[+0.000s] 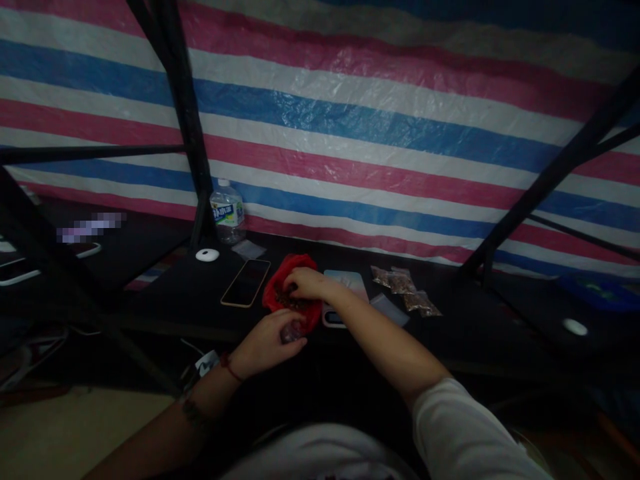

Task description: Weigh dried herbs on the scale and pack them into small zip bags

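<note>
A red plastic bag (315,313), rolled open, holds small dark brown bits (289,298) that look like dried pieces. My right hand (306,283) reaches into it from the right, fingers curled down together among the bits; what the fingertips pinch is hidden. At the bag's near edge, my left hand (273,337) is closed round a small clear plastic bag (290,332), whose contents are too dark to make out. Just right of the red bag lies a pale kitchen scale (334,317), partly covered by my right forearm.
Several filled clear packets (403,283) and flat clear bags (390,309) lie right of the scale. A phone (246,283), a white oval object (207,255) and a plastic bottle (229,212) stand or lie to the left. Black metal posts (187,113) frame the black table (175,293).
</note>
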Demonstrator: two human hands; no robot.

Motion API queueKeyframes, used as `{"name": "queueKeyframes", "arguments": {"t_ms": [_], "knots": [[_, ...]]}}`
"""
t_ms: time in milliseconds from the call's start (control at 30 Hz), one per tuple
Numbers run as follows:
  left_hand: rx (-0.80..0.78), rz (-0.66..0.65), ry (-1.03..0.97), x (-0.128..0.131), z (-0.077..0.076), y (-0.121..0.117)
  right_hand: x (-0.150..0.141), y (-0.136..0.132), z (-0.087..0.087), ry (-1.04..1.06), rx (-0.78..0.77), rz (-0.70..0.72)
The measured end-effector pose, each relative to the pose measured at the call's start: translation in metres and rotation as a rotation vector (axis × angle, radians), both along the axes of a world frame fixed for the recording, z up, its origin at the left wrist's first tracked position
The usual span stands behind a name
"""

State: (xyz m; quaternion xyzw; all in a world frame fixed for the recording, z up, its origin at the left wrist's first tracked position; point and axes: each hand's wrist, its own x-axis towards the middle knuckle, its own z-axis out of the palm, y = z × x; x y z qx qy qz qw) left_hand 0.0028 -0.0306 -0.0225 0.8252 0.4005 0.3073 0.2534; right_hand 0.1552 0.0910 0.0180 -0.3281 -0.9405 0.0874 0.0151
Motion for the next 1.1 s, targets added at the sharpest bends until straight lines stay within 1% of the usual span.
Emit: {"name": "queueKeyframes", "arguments": {"t_ms": [67, 167, 333, 433, 600, 767, 900, 1000, 1100], "knots": [[0.004, 0.004, 0.002, 0.000, -0.001, 0.000, 0.007, -0.002, 0.002, -0.013, 0.005, -0.042], [0.009, 0.013, 0.012, 0.000, -0.002, 0.001, 0.011, -0.005, -0.003, -0.050, -0.022, -0.071], [0.011, 0.005, 0.045, 0.001, -0.001, 0.001, 0.005, -0.007, -0.015, -0.122, -0.044, -0.033], [0.001, 0.009, 0.064, 0.001, 0.000, 0.000, 0.005, -0.007, -0.015, -0.128, -0.024, -0.022], [-0.015, 0.019, 0.064, 0.000, 0.001, 0.000, 0.010, -0.006, -0.015, -0.092, 0.018, -0.084], [-0.015, 0.017, 0.058, -0.001, -0.001, 0.001, 0.010, -0.005, -0.017, -0.099, 0.009, -0.062], [-0.022, 0.014, 0.062, -0.001, 0.000, 0.002, 0.008, -0.007, -0.016, -0.086, 0.040, -0.083], [-0.018, 0.020, 0.064, 0.000, 0.001, 0.002, 0.007, -0.008, -0.016, -0.064, 0.029, -0.097], [-0.013, 0.014, 0.066, 0.000, 0.000, 0.001, 0.005, -0.006, -0.018, -0.069, -0.002, -0.054]]}}
